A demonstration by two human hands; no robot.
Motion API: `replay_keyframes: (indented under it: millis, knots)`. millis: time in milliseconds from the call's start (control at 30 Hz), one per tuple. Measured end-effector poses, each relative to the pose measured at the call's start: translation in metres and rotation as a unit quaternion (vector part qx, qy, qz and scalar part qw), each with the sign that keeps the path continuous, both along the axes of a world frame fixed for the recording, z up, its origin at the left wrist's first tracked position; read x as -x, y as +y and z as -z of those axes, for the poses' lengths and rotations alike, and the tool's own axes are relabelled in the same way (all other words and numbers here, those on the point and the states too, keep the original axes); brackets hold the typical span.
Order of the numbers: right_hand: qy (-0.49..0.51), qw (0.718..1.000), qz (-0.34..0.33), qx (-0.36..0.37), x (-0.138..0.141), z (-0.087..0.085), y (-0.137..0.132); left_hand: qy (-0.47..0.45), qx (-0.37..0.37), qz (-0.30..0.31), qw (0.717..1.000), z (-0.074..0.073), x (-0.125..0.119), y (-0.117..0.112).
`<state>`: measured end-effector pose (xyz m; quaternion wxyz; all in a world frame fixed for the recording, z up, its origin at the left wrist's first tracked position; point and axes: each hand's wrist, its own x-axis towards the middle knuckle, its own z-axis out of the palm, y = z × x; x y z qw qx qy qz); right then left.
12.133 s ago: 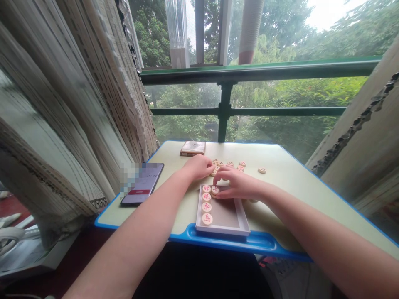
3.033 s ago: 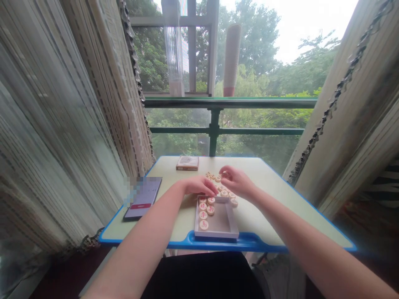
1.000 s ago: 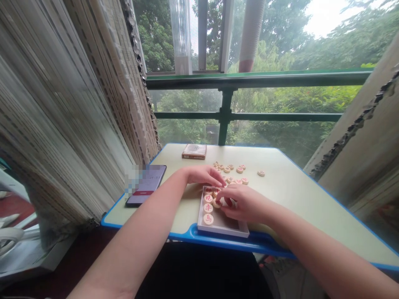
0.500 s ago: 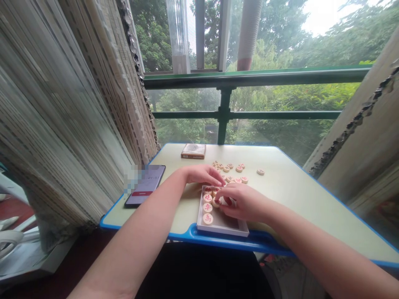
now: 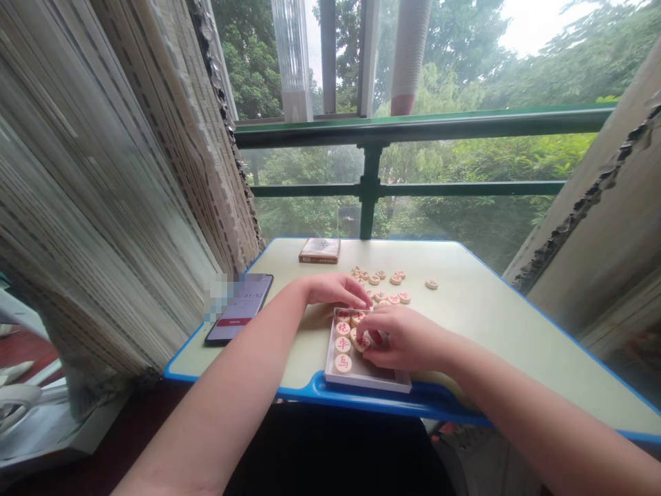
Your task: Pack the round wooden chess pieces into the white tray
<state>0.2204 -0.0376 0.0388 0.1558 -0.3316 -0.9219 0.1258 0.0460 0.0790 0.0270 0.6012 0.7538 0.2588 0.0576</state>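
A shallow white box [image 5: 361, 381] lies near the table's front edge, with several round xiangqi pieces in it. Down its left side run red-marked ones, including a xiangqi piece [image 5: 343, 363] at the near end. My right hand [image 5: 407, 336] reaches into the box from the right, thumb and fingers pinched on a xiangqi piece [image 5: 363, 343] beside that row. Over the box's far edge, my left hand [image 5: 338, 289] is bent with its fingertips close together; what they grip, if anything, is hidden. Beyond both hands, loose xiangqi pieces [image 5: 395, 280] are scattered on the table.
The pale table [image 5: 496, 337] has a raised blue rim. On its left lies a phone [image 5: 248, 296] with a lit screen; a small flat box [image 5: 320, 251] sits at the far edge. Curtains [image 5: 129, 172] hang on both sides, and a green railing [image 5: 413, 131] stands behind.
My right hand has turned slightly, and the piece in its fingers now shows its red mark as it sits lower in the box. My left hand stays nearly still.
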Motion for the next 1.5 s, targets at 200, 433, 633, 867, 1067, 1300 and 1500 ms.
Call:
replay_keyframes:
  millis: [200, 433, 633, 867, 1067, 1300, 1500]
  knots:
    - [0.009, 0.998, -0.057, 0.038, -0.003, -0.007, -0.002, -0.001, 0.008, -0.011, 1.0, 0.001, 0.0, 0.0]
    - [-0.003, 0.999, -0.005, -0.051, -0.005, 0.002, 0.004, -0.003, 0.01, -0.004, 1.0, 0.0, -0.001, 0.0]
    - [-0.023, 0.999, -0.012, -0.02, -0.003, -0.004, 0.001, -0.008, 0.014, 0.0, 1.0, 0.002, -0.001, 0.001]
    - [-0.046, 0.999, 0.014, 0.004, 0.0, -0.007, -0.001, -0.001, 0.008, 0.002, 1.0, 0.002, -0.001, 0.002]
    - [-0.037, 0.997, 0.036, 0.049, -0.003, -0.008, -0.002, 0.003, 0.005, 0.005, 1.0, 0.003, 0.0, 0.003]
    - [-0.011, 0.996, -0.017, 0.085, -0.002, -0.013, -0.005, 0.007, 0.003, 0.003, 1.0, 0.002, 0.0, 0.002]
    - [-0.013, 0.996, -0.029, 0.086, -0.002, -0.01, -0.002, 0.0, 0.001, 0.005, 1.0, 0.002, 0.0, 0.002]
